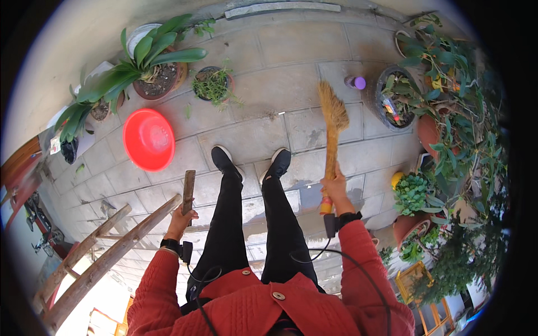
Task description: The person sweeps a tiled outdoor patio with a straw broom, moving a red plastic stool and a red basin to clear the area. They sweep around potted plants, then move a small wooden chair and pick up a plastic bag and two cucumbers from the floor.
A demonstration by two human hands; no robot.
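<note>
My right hand [336,187] is closed around the handle of a straw hand broom [332,126], whose bristles point away from me over the paving. In my left hand [181,221] is a short flat piece, apparently wood [189,189], held by its lower part; the fingers wrap around it. A red plastic basin [149,140] stands on the floor beyond my left hand. Near the broom's bristles a small white scrap [281,113] and some loose dirt [269,114] lie on the paving.
A wooden ladder [113,252] leans in at the left. Potted plants stand along the wall, including a small pot [213,84] and a broad-leaved plant [157,80]. At right are a dark round planter [374,101], a purple-capped container [356,82] and dense foliage [466,138].
</note>
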